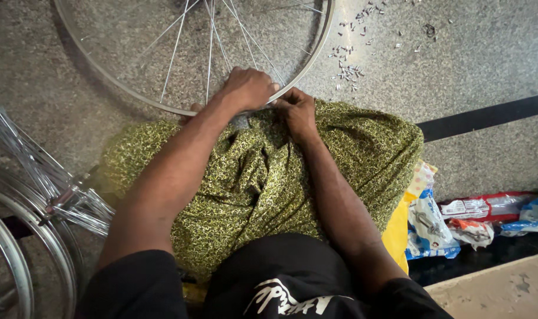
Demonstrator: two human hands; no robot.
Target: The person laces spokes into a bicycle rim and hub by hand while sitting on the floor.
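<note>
Speckled grey stone flooring (487, 53) filled the background, crossed at three o'clock by a dark band. At twelve o'clock a spoked bicycle wheel rim (136, 94) lay flat on the floor, its near edge meeting the person's lap, which was draped in green patterned cloth (251, 177). The left hand (248, 88) was curled over the rim's near edge among the thin wire spokes (174, 50), fingers bent down as if gripping; what lay under the palm could not be told. The right hand (295, 112) sat just beside it, closed in a pinch at the rim, whatever it nipped being hidden. The rim looked light and stiff, its smooth metal probably slippery, while the spokes seemed springy and easily bent, so the rim itself was likely the safer place to hold. Small metal spoke nipples (348, 71) lay scattered at one o'clock. More rims and bundled spokes (38, 195) rested at nine o'clock, and plastic packets (452, 224) at four o'clock.
</note>
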